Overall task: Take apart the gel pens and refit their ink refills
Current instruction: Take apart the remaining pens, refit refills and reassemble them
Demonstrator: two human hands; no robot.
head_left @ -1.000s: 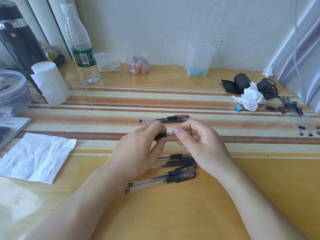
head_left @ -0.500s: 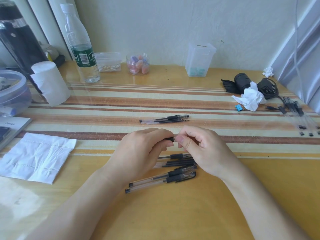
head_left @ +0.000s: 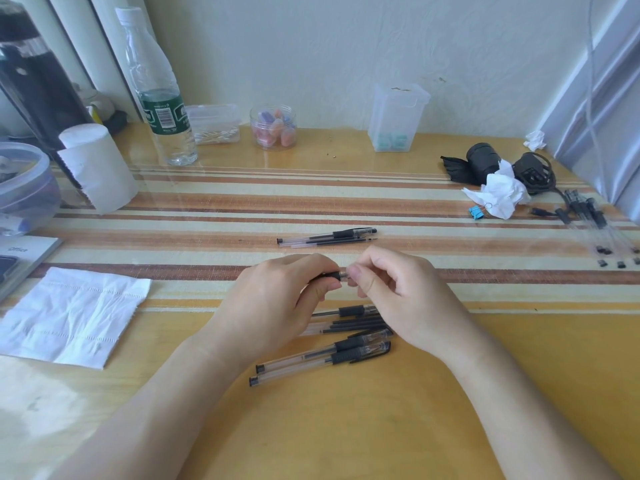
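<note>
My left hand (head_left: 277,303) grips a gel pen (head_left: 330,275) by its black rubber grip, with most of the barrel hidden in my palm. My right hand (head_left: 398,292) pinches the pen's tip end between thumb and fingers, right against the left hand. Below my hands lies a pile of clear gel pens with black grips (head_left: 346,344) on the yellow desk. A further gel pen and a loose refill (head_left: 329,236) lie side by side on the striped mat just beyond my hands.
A white tissue (head_left: 72,313) lies at left, beside a paper roll (head_left: 97,168) and a water bottle (head_left: 157,95). Small plastic containers (head_left: 398,116) stand at the back. At right sit crumpled paper (head_left: 498,192), black gear (head_left: 485,164) and more pens (head_left: 595,226).
My hands have closed together: the gap showing the pen's tip a second ago has shrunk, and my right fingers now sit against the black grip.
</note>
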